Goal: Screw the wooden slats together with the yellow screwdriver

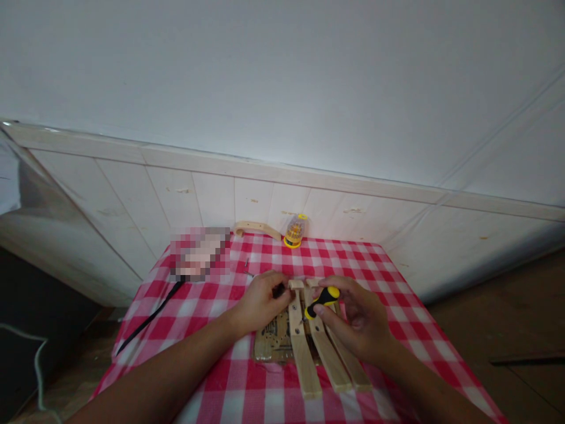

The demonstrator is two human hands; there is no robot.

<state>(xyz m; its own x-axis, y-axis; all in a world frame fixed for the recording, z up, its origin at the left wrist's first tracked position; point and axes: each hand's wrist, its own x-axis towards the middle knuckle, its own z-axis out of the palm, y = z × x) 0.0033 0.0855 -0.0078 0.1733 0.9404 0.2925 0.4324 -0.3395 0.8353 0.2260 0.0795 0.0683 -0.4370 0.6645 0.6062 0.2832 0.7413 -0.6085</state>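
Observation:
Three pale wooden pieces with curved ends lie side by side over a brown patterned board. Dark screw heads or holes show along them. My left hand pinches the far end of the leftmost piece, with some fingertips hidden. In my right hand is a yellow and black screwdriver, gripped by its handle and tilted. Its tip points down at the leftmost piece, near a screw position; whether it touches cannot be made out.
A clear-topped yellow bit container stands by the wall, beside another curved wooden piece. Small metal bits or screws lie on the red-and-white checked tablecloth. A blurred-out object with a black strap is at the left.

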